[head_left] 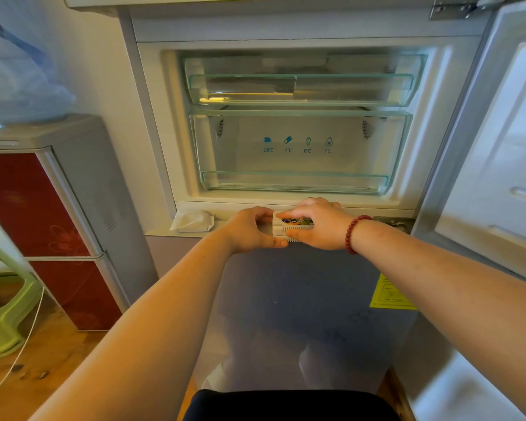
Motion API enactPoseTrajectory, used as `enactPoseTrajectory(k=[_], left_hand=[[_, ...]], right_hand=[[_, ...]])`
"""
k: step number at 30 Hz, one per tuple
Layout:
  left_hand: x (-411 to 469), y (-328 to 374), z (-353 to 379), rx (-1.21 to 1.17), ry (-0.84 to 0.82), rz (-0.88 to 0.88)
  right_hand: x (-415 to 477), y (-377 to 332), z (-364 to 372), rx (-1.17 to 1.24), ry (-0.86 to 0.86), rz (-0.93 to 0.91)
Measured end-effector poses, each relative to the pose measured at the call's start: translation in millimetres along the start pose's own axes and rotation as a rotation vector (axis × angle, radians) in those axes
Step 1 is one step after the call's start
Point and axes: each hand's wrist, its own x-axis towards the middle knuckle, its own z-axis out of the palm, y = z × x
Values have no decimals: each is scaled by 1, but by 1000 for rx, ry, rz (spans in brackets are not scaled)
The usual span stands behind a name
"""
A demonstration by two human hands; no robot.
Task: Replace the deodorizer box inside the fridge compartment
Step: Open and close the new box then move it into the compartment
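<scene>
A small white deodorizer box [281, 228] with slotted sides and a colourful label is held between both hands, just below the open fridge compartment [298, 123]. My left hand [249, 230] grips its left end, thumb underneath. My right hand [319, 224] covers its top and right side; a red bead bracelet is on that wrist. The compartment holds two clear drawers, the lower one [298, 153] printed with blue temperature icons. Most of the box is hidden by my fingers.
A white folded packet [192, 220] lies on the ledge left of my hands. The compartment's door [498, 141] stands open at right. The closed lower door [286, 299] is in front of me. A red-fronted water dispenser [52, 214] and green stool [3, 299] stand at left.
</scene>
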Motion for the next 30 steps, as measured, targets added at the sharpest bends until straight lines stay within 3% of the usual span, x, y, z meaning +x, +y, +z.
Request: enactPoseTrajectory(k=[30], left_hand=[[1,1,2,12,-7,-1]], right_hand=[[-1,3,-7,10,-39,-11]])
